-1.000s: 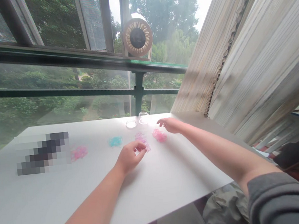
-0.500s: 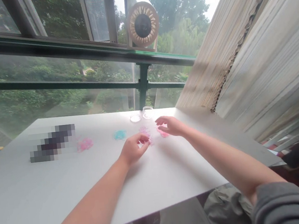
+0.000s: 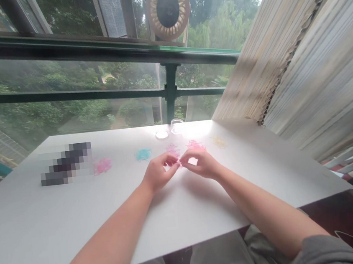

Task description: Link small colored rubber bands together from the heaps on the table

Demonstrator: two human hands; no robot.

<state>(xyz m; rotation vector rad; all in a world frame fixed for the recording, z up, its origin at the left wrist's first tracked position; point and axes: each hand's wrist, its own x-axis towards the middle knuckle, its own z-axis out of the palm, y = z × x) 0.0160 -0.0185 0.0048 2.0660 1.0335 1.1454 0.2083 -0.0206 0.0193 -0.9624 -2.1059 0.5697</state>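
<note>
In the head view, the right hand (image 3: 203, 164) has come from over the right pink pile (image 3: 196, 144) to meet the left hand (image 3: 160, 173) at the near edge of the lilac pile (image 3: 172, 149); both seemingly now work one spot. Fingertips are narrowed; what they hold, I cannot tell. The yellow pile (image 3: 218, 141), unseen before, shows far right.

Lilac pile (image 3: 172, 149); turq. pile (image 3: 143, 154); wht. tbl. (image 3: 48, 229); striped curtain (image 3: 268, 42)
</note>
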